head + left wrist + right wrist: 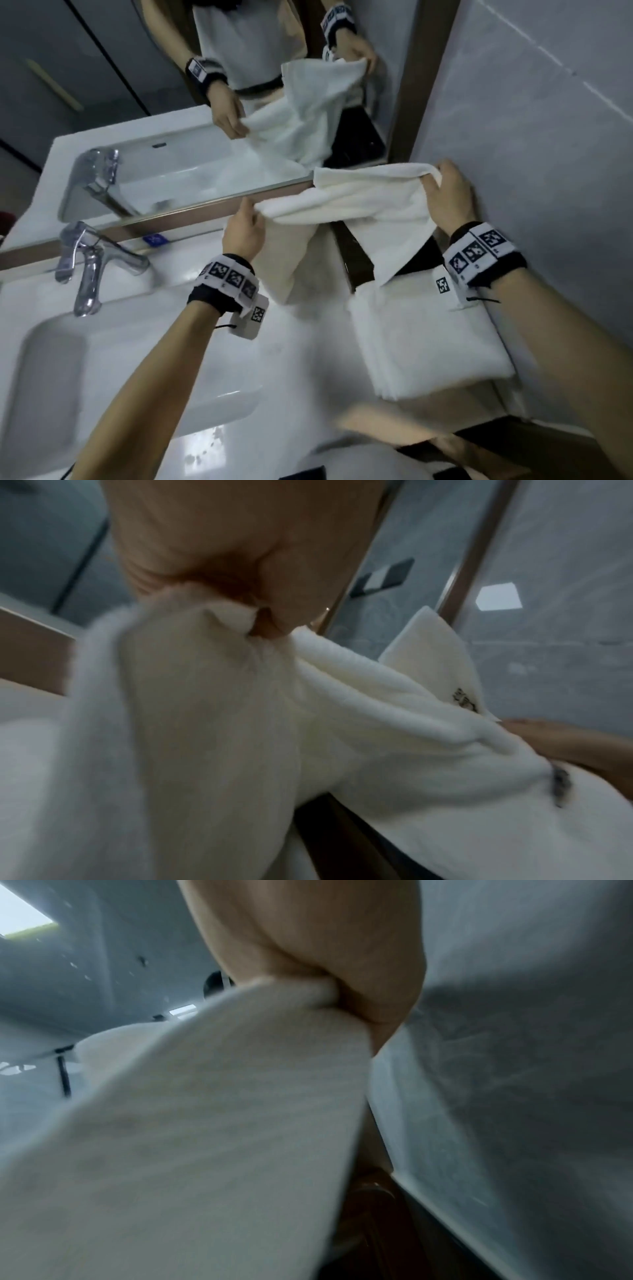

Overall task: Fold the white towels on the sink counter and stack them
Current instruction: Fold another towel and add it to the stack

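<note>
1. Left hand (244,236) pinching one top corner of white towel (363,209), right hand (448,202) gripping the other.
2. Towel raised above sink counter (294,359), before mirror (144,113), lower part hanging.
3. Folded towels (424,339) stacked below, beside wall.

A corner of the white towel (212,1123) is pinched by the right hand (308,947), the cloth hanging below it. A grey wall (514,1069) is seen beside the towel.
</note>
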Demonstrator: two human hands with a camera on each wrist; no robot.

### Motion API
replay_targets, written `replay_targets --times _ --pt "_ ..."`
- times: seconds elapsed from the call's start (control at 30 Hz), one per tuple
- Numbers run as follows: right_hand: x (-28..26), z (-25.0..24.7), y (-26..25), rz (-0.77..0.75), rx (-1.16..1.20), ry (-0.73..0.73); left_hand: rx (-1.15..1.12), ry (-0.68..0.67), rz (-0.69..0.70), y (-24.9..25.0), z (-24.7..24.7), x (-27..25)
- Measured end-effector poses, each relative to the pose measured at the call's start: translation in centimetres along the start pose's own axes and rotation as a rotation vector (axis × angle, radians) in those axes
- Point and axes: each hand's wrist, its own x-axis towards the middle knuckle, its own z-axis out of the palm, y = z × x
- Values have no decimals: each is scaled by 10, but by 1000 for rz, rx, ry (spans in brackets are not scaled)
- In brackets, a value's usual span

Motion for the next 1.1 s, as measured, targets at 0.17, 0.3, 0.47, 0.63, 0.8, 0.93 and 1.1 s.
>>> replay_targets --times 0.17,0.3,0.47,0.63,0.8,0.93,1.1 --pt "9 -9 -16 -92 3 -47 -29 23 -98 -35 -21 -20" --pt "10 -6 -26 -115 -2 -83 -54 -48 -237 -53 -17 -40" --pt "2 3 -12 -86 -331 -345 -140 -148 -243 -61 2 -69" --pt "-23 26 -2 -247 -565 -415 -67 -196 -256 -55 18 -87" --pt "-38 48 -4 -439 -597 -375 15 -243 -298 -61 22 -101" --pt "-42 66 -14 -640 -605 -480 124 -222 -287 -82 20 -124" --pt "-48 89 -21 -699 -690 -509 194 -246 -294 -100 32 -147"
